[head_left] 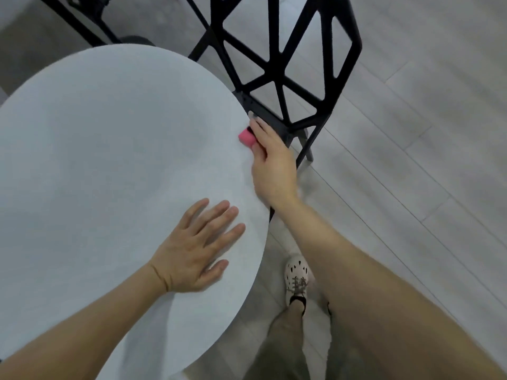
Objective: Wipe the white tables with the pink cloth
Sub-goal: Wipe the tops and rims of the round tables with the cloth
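Head view: the round white matt-topped bench (109, 160) is filling the left half of the frame, with its curved edge running down the middle. The right hand (271, 163) is working at the bench's right-hand edge, knuckles up, fingers curled and gripping the small bunched pink cloth (246, 138). The cloth is sitting on the bench top right at the rim; only a small pink lump is showing past the fingers, and the rest is hidden under the hand. The fingertips are reaching just past the rim towards the chair, so I can't tell how much cloth is hanging over the edge. The left hand (197, 248) is lying flat on the bench top, palm down, fingers straight and slightly spread, holding nothing, near the rim and well apart from the cloth. Both forearms are bare and coming in from the bottom corners. A black plastic chair with an open triangular-lattice back (274, 64) is standing just beyond the right hand, its frame close to the bench edge. A second black chair frame (82, 20) is showing partly at top left. The pale grey wood-plank floor (411, 133) is covering the right side. Below the bench edge, a white perforated lace-up shoe (296, 278) and an olive trouser leg (285, 341) are showing.
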